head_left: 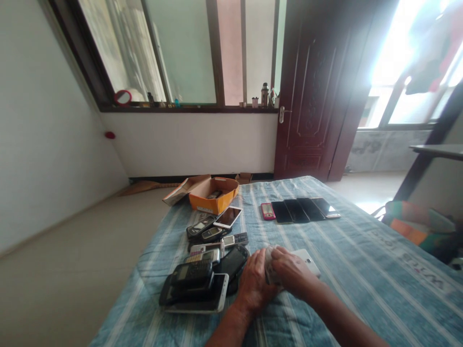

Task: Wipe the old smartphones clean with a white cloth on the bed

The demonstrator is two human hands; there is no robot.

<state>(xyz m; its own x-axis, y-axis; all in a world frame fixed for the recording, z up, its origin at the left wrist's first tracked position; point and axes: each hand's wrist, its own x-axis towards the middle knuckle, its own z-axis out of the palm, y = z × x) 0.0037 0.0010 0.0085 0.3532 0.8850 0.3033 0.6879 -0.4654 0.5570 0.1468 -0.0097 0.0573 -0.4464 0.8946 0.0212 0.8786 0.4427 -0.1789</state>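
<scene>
Fingers (pixel 258 257) of left hand (pixel 254 284) and right hand (pixel 293 273) are curling closed around a white phone (pixel 307 260); I'm seeing piled phones (pixel 191 273) lying left of them, dark phones (pixel 297 210) resting beyond.

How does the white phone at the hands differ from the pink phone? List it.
- Colour: the white phone is pale; the pink phone has a bright pink rim.
- State: the left grip and right grip are at the white phone, partly hiding it; the pink phone lies untouched.
- Place: the white phone is nearer the person; the pink phone is farther off, beside dark phones.
Shared: both are phones.
</scene>
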